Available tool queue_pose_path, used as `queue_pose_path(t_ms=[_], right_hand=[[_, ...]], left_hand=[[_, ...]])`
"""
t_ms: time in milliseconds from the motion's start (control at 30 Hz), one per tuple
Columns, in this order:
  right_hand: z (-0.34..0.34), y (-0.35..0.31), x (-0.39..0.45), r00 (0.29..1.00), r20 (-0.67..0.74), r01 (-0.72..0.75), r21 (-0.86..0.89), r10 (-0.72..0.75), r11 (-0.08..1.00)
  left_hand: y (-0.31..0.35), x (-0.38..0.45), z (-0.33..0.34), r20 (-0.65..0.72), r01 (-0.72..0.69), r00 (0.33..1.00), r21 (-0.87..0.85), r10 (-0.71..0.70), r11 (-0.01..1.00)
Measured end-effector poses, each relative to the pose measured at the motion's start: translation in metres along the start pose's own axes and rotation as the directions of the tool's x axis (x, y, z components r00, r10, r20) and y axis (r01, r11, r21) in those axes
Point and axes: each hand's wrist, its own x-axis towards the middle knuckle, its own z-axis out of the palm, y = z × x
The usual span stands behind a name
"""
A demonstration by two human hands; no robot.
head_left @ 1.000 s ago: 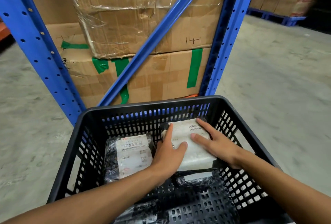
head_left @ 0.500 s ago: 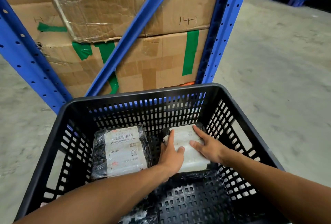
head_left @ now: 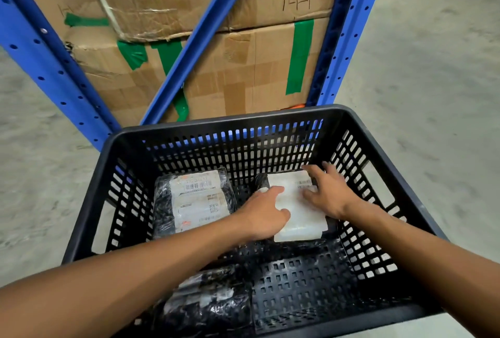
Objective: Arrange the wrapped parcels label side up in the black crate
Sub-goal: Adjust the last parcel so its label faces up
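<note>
since half a second earlier, the right hand (head_left: 331, 194) had spread its fingers and slid toward the far right corner of the right parcel (head_left: 296, 206); the left hand (head_left: 263, 212) lay loosely curled on its left side. neither hand gripped it. the parcel lay label up at the crate (head_left: 238, 118) back, beside the left parcel (head_left: 193, 201), also label up. a third parcel (head_left: 208, 302) lay near the front left. bare floor (head_left: 303, 278) stayed open at the front right.
</note>
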Motion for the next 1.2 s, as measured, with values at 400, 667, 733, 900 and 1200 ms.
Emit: queue_pose_path(t_ms=[400,667,733,900,1200], right_hand=[[0.029,-0.106,-0.08,0.542,0.666,0.498,0.236,-0.512,0.835],[0.072,-0.1,-0.083,0.484,0.703,0.589,0.179,-0.521,0.788],[0.075,-0.1,-0.084,0.487,0.695,0.601,0.173,-0.529,0.78],[0.08,-0.099,-0.087,0.554,0.629,0.539,0.228,-0.545,0.811],[0.04,-0.093,-0.074,0.706,0.344,0.342,0.599,-0.619,0.724]], left_hand=[[-0.079,-0.122,-0.081,0.458,-0.065,0.881,0.37,-0.121,0.927],[-0.126,-0.142,-0.044,0.304,-0.051,0.95,0.394,-0.077,0.918],[-0.13,-0.142,-0.042,0.284,-0.082,0.958,0.388,-0.034,0.918],[-0.132,-0.142,-0.048,0.228,-0.09,0.973,0.308,0.019,0.947],[-0.106,-0.14,-0.085,-0.104,-0.141,0.985,0.005,0.141,0.99]])
